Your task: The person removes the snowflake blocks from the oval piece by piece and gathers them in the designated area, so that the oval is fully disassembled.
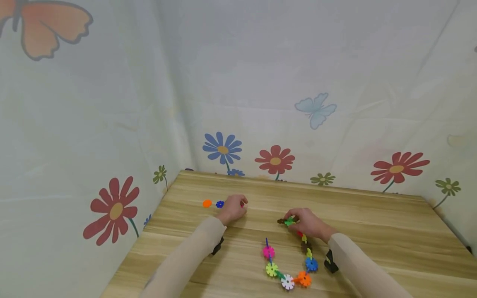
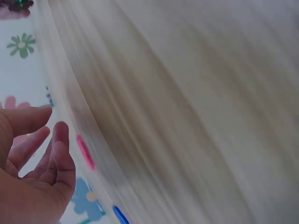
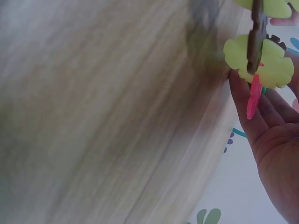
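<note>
Toward the back left of the table, my left hand (image 1: 234, 207) hovers with thumb and fingertips apart and nothing between them. In the left wrist view a pink notched disc (image 2: 85, 152) lies just past the fingers, and a blue disc (image 2: 120, 215) lies farther along. My right hand (image 1: 310, 222) grips the end of a chain of flower-shaped snap discs, around a green disc (image 1: 289, 221) with a brown disc (image 1: 280, 221) at its tip. Yellow (image 3: 275, 63) and red (image 3: 253, 97) linked discs hang by the palm in the right wrist view.
The chain curves in a U toward me, through a blue disc (image 1: 311, 264), an orange disc (image 1: 304, 279), a white disc (image 1: 287, 282) and a pink disc (image 1: 268, 252). Loose orange (image 1: 207, 203) and blue (image 1: 220, 204) discs lie left of my left hand. A printed curtain (image 1: 261, 82) backs the wooden table (image 1: 372, 231).
</note>
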### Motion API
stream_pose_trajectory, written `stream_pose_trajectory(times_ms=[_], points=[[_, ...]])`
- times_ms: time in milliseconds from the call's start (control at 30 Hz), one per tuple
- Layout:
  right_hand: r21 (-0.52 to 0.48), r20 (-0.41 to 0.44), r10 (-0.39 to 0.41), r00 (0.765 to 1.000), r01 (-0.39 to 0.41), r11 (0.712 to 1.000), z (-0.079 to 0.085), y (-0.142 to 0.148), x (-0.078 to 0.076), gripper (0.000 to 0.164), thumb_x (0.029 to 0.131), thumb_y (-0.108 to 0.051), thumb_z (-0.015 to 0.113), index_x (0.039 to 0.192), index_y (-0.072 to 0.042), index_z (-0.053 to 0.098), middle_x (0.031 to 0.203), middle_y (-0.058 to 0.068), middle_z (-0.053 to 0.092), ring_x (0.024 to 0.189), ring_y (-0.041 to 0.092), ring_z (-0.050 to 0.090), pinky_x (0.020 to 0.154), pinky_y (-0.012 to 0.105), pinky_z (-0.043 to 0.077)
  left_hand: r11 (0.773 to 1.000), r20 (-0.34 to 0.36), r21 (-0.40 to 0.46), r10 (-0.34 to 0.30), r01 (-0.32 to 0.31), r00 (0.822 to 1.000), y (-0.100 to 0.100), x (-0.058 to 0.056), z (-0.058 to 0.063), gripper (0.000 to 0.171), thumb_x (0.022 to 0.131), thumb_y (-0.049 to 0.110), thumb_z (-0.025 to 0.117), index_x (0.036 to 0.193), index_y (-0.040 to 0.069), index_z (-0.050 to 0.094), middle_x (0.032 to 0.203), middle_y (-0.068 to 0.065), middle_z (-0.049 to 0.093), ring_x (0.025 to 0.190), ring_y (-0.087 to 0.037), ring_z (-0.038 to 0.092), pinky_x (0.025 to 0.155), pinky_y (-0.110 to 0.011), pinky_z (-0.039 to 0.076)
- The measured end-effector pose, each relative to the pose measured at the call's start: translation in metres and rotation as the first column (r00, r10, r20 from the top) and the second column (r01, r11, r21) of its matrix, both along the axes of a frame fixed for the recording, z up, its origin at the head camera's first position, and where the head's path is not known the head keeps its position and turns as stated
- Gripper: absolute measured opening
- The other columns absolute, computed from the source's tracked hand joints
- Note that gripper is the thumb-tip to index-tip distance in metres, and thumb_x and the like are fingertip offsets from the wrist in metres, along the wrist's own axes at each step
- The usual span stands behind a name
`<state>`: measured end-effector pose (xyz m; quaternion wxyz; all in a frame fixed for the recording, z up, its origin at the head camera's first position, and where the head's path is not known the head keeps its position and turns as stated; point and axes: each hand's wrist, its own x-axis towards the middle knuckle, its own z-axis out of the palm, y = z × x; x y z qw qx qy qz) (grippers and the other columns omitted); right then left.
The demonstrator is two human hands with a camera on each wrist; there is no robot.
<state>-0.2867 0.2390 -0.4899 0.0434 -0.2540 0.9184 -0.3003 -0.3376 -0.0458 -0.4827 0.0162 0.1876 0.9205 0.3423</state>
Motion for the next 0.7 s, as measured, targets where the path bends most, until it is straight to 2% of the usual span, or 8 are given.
stream_pose_trajectory(times_ms=[167, 300, 467, 700], points=[[-0.002, 0.006, 0.0, 1.0, 0.0, 1.0, 0.0, -0.001, 0.0, 0.023, 0.083, -0.009, 0.072, 0.105, -0.013, 0.066, 0.105, 0.001, 0.064, 0.09, 0.021, 0.061, 0.074, 0.034, 0.051, 0.997, 0.015, 0.023, -0.071, 0.071, 0.997, 0.015, 0.006, -0.003, 0.021, 0.08, 0.0, 0.065, 0.101, -0.001, 0.064, 0.088, -0.008, 0.062, 0.08, -0.02, 0.057, 0.069, -0.033, 0.048], [0.0, 0.007, -0.004, 1.0, 0.004, 1.0, 0.0, -0.001, -0.001, 0.024, 0.083, -0.01, 0.073, 0.105, -0.013, 0.067, 0.105, 0.0, 0.065, 0.09, 0.02, 0.061, 0.074, 0.034, 0.051, 0.99, 0.097, 0.08, -0.125, 0.118, 0.987, 0.029, 0.013, -0.006, 0.02, 0.082, 0.003, 0.068, 0.101, -0.001, 0.064, 0.087, -0.006, 0.063, 0.08, -0.018, 0.059, 0.067, -0.029, 0.049], [0.001, -0.002, 0.005, 1.0, -0.005, 1.0, -0.001, -0.002, -0.002, 0.022, 0.083, -0.01, 0.073, 0.104, -0.015, 0.067, 0.105, 0.0, 0.065, 0.089, 0.02, 0.061, 0.076, 0.036, 0.051, 0.979, 0.183, 0.137, -0.175, 0.152, 0.967, 0.045, 0.021, -0.008, 0.015, 0.082, 0.008, 0.071, 0.095, 0.002, 0.066, 0.085, -0.001, 0.063, 0.079, -0.014, 0.058, 0.068, -0.027, 0.049], [-0.008, -0.017, 0.031, 0.999, -0.031, 0.999, -0.002, -0.002, -0.004, 0.022, 0.084, -0.009, 0.072, 0.104, -0.014, 0.067, 0.106, 0.002, 0.065, 0.089, 0.021, 0.062, 0.075, 0.036, 0.052, 0.971, 0.211, 0.182, -0.194, 0.156, 0.958, 0.059, 0.026, -0.009, 0.015, 0.08, 0.011, 0.075, 0.091, 0.005, 0.067, 0.082, 0.003, 0.063, 0.075, -0.01, 0.057, 0.067, -0.025, 0.048]])
